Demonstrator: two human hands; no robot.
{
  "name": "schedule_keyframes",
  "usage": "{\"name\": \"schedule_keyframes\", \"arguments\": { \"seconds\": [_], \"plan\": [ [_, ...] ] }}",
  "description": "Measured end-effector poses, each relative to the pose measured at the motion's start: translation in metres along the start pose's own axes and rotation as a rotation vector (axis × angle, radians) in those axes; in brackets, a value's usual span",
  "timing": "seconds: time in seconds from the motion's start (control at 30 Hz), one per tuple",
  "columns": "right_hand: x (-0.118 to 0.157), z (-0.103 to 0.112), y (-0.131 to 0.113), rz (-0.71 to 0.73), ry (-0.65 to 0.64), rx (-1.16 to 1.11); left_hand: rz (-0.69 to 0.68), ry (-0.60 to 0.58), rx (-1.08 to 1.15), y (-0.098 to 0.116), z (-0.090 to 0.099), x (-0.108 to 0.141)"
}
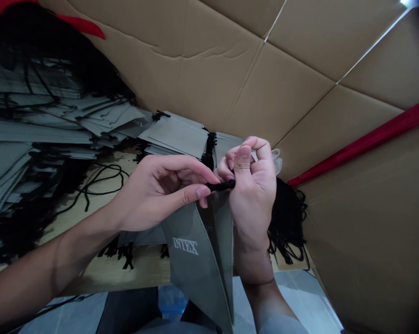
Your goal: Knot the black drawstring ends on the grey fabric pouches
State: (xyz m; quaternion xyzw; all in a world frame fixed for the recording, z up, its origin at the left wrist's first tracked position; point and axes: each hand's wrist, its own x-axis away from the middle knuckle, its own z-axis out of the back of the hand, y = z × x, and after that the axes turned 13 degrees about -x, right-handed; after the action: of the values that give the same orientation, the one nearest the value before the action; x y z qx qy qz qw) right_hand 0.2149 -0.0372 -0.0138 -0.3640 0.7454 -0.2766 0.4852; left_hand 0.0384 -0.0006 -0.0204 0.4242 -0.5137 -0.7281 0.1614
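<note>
A grey INTEX pouch (198,260) hangs from between my hands, with its white print toward me. A short, thick length of black cord (222,186) runs across its top. My left hand (170,190) pinches the left end of this cord between thumb and fingers. At the other end, my right hand (253,171) is closed, its thumb pressed against curled fingers with the cord entering the grip. Whether the cord is knotted there is hidden by the fingers.
Grey pouches with black cords are piled at the left (101,116), and a neater stack (181,137) lies behind my hands. A black cord bundle (287,222) sits at the right. Cardboard walls (202,60) enclose the wooden tabletop (146,273); a red strap (365,144) crosses the right wall.
</note>
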Motion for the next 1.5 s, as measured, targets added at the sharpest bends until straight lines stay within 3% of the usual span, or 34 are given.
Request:
{"name": "schedule_keyframes", "arguments": {
  "seconds": [1.5],
  "plan": [
    [-0.002, -0.0004, 0.0014, 0.013, -0.014, 0.051, 0.0, -0.023, -0.021, 0.0004, 0.0015, 0.001]
  ]
}}
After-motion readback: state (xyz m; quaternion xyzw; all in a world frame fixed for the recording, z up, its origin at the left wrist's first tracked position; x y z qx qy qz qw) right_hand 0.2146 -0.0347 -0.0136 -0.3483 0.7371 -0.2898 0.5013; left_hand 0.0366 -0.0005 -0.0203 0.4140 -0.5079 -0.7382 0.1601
